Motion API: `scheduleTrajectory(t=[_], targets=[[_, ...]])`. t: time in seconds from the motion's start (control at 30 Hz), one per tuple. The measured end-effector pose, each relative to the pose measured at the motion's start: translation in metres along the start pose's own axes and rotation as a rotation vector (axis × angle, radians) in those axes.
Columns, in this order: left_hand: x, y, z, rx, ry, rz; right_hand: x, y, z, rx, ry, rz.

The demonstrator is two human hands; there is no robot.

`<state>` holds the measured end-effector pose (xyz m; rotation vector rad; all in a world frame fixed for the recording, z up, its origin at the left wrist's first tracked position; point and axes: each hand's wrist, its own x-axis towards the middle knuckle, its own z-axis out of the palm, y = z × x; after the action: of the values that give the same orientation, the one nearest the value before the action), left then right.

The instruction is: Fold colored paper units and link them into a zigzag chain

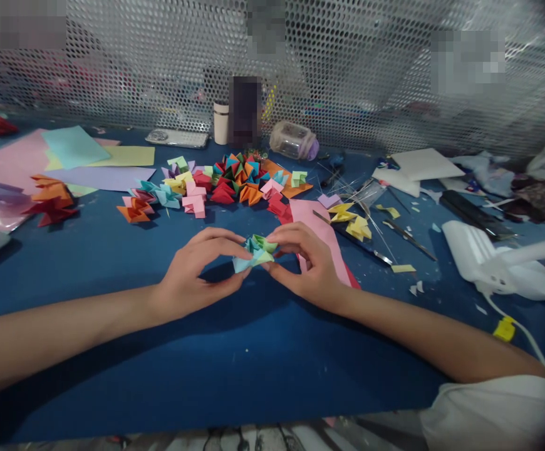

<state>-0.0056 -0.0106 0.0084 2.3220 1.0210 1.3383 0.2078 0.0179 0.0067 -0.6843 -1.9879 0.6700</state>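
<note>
Between both hands, just above the blue table, is a small folded paper piece (255, 252) in light blue and light green. My left hand (202, 266) pinches its blue side with thumb and fingers. From the other side my right hand (307, 260) grips the green end with fingertips and thumb. Pink and red paper sheets (322, 235) lie partly under my right hand. Beyond the hands sit several folded paper units (192, 191) in pink, yellow, blue, orange and red, along with a multicoloured spiky paper cluster (239, 172).
Coloured paper sheets (108, 178) lie at the back left. A glass jar (294, 141) rests on its side near the perforated metal screen (169, 62). At right are a utility knife (366, 247), tweezers (411, 240), paper scraps and a white lamp (498, 263) with its cord.
</note>
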Motion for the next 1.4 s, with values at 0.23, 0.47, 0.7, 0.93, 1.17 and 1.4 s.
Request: scheduleTrajectory(t=[0.23, 0.47, 0.7, 0.93, 1.17, 1.4], targets=[[-0.001, -0.002, -0.004, 0.082, -0.045, 0.163, -0.002, -0.003, -0.003, -0.094, 0.007, -0.197], [-0.002, -0.002, -0.008, 0.119, -0.034, 0.238, -0.004, -0.003, -0.008, -0.139, -0.041, -0.25], [-0.004, -0.002, 0.001, -0.088, 0.049, 0.053, -0.005, 0.0, -0.005, -0.175, 0.026, -0.313], [-0.001, -0.002, 0.004, -0.37, -0.073, -0.22, -0.003, 0.003, 0.0, -0.179, 0.098, -0.265], [0.002, -0.002, 0.004, -0.344, -0.061, -0.243, -0.004, 0.001, 0.004, 0.12, 0.138, 0.001], [0.003, -0.003, 0.0, -0.213, -0.126, -0.163, 0.0, 0.001, 0.001, 0.183, 0.048, 0.237]])
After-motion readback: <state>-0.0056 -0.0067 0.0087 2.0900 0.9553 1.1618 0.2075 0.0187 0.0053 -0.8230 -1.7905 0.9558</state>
